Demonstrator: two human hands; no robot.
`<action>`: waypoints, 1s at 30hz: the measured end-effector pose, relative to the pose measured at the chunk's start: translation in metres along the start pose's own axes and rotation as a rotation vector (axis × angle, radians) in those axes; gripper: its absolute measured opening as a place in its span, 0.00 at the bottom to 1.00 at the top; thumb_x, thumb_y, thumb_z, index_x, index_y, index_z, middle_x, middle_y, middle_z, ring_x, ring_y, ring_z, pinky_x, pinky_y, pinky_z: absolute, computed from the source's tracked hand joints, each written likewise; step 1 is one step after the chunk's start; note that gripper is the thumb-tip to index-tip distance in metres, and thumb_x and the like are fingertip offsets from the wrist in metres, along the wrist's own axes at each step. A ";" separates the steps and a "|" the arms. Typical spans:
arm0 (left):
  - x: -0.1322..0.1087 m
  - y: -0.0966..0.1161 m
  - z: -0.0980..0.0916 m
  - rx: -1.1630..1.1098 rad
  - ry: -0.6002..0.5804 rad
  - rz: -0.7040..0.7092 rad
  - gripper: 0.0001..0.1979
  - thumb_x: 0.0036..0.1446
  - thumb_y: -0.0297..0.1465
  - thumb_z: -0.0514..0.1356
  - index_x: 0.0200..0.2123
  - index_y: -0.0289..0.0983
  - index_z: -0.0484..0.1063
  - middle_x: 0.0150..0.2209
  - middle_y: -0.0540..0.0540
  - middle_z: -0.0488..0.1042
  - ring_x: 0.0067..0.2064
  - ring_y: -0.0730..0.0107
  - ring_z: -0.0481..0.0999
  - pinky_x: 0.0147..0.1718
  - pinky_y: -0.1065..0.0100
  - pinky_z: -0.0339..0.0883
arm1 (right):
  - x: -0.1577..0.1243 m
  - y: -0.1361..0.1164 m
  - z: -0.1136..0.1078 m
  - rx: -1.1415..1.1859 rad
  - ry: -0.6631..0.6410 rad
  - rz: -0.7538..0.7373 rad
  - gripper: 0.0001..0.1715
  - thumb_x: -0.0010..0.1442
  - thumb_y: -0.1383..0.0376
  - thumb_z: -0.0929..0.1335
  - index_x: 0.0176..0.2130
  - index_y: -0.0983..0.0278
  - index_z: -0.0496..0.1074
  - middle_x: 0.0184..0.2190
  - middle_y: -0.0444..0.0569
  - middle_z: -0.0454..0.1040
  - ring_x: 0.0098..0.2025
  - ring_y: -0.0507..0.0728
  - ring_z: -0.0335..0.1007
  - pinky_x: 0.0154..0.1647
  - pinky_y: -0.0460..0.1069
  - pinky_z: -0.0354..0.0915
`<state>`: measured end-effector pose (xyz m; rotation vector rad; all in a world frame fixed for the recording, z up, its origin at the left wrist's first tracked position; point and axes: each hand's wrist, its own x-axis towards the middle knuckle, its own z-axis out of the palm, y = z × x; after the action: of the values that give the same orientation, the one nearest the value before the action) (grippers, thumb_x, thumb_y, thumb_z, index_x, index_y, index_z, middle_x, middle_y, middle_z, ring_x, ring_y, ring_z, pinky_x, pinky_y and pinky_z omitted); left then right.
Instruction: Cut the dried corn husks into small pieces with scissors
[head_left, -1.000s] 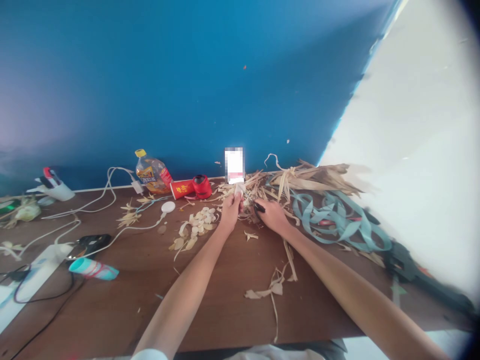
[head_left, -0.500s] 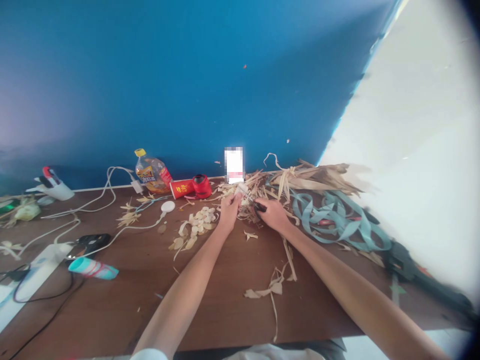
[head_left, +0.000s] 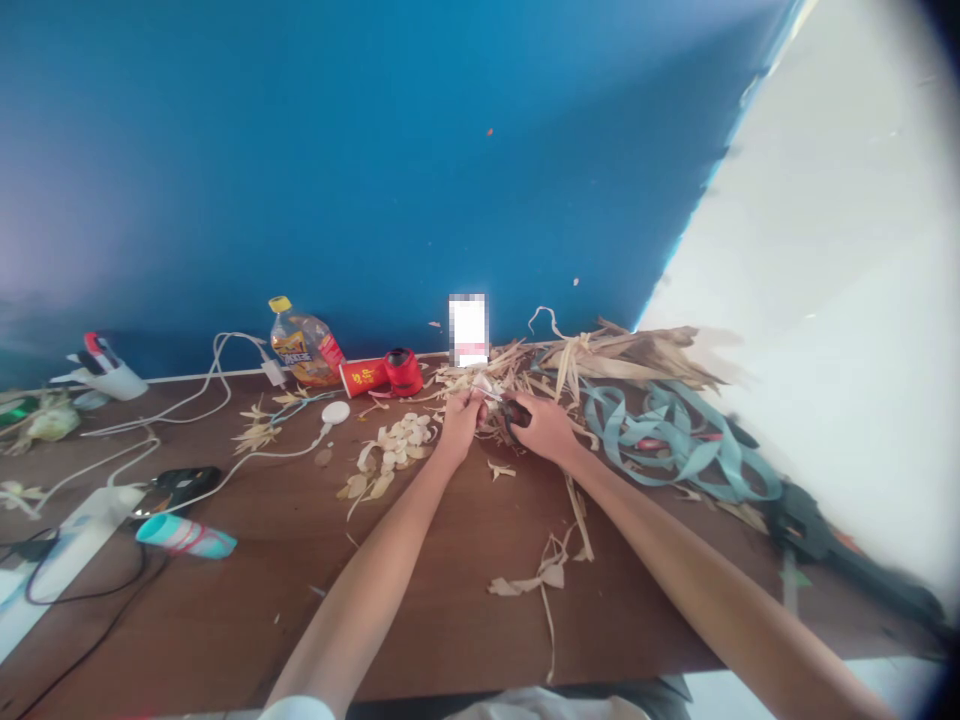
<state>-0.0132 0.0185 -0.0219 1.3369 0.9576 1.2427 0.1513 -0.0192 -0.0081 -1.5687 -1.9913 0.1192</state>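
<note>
Left hand (head_left: pixel 463 418): fingers pinching pale husk-like piece (head_left: pixel 481 382)
Right hand (head_left: pixel 544 428): fingers curled round black-handled scissors (head_left: pixel 515 416)
Brown wooden worktop (head_left: pixel 465 600): reaches front edge between outstretched forearms (head_left: pixel 382 570)

Black-handled scissors (head_left: pixel 517 412) slant up to the left, their blades at a small, thin pale piece (head_left: pixel 482 383).

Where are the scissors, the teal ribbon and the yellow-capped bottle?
Scissors (head_left: pixel 511 413): head view, on the black handle in the right hand (head_left: pixel 544 430).
Teal ribbon (head_left: pixel 691 463): head view, on a loop mid-tangle.
Yellow-capped bottle (head_left: pixel 293 348): head view, on its label.
</note>
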 end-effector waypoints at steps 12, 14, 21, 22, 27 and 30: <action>0.000 0.002 0.000 -0.038 0.003 -0.001 0.22 0.56 0.50 0.55 0.28 0.36 0.67 0.19 0.53 0.59 0.21 0.78 0.57 0.21 0.73 0.51 | 0.000 0.001 0.001 0.049 -0.016 0.023 0.18 0.54 0.60 0.67 0.46 0.57 0.74 0.31 0.44 0.79 0.34 0.56 0.73 0.35 0.47 0.62; 0.000 0.002 0.000 -0.057 0.014 -0.012 0.22 0.56 0.50 0.55 0.28 0.36 0.67 0.20 0.53 0.59 0.21 0.78 0.57 0.21 0.73 0.51 | 0.000 -0.001 -0.001 0.051 -0.011 0.026 0.20 0.53 0.60 0.67 0.47 0.57 0.73 0.31 0.44 0.78 0.35 0.57 0.73 0.36 0.47 0.62; 0.002 -0.003 0.001 -0.026 -0.028 -0.013 0.22 0.55 0.51 0.56 0.26 0.36 0.65 0.18 0.54 0.59 0.20 0.78 0.58 0.21 0.73 0.51 | 0.000 -0.002 -0.003 -0.002 -0.051 0.028 0.20 0.53 0.59 0.67 0.46 0.56 0.74 0.30 0.43 0.78 0.34 0.57 0.73 0.33 0.47 0.61; 0.002 -0.003 0.001 -0.024 -0.031 -0.013 0.22 0.55 0.51 0.56 0.26 0.36 0.65 0.18 0.54 0.59 0.20 0.78 0.58 0.20 0.73 0.51 | -0.001 -0.001 -0.002 -0.003 -0.054 0.022 0.19 0.53 0.59 0.67 0.46 0.56 0.75 0.31 0.43 0.79 0.34 0.57 0.73 0.33 0.47 0.61; 0.001 -0.003 0.001 -0.032 -0.030 -0.021 0.22 0.54 0.50 0.57 0.27 0.36 0.67 0.18 0.53 0.61 0.20 0.77 0.60 0.21 0.73 0.55 | 0.000 0.002 0.000 0.030 -0.071 -0.017 0.16 0.54 0.60 0.66 0.43 0.56 0.76 0.35 0.44 0.80 0.37 0.57 0.74 0.35 0.47 0.61; 0.001 -0.001 0.001 -0.044 -0.013 -0.047 0.22 0.53 0.51 0.57 0.28 0.35 0.68 0.20 0.52 0.64 0.21 0.76 0.63 0.22 0.72 0.59 | 0.000 0.002 -0.002 0.036 -0.070 -0.041 0.14 0.55 0.61 0.66 0.41 0.56 0.77 0.34 0.44 0.80 0.36 0.56 0.73 0.35 0.46 0.60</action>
<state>-0.0118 0.0194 -0.0229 1.2796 0.9428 1.2114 0.1542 -0.0193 -0.0073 -1.5195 -2.0622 0.1946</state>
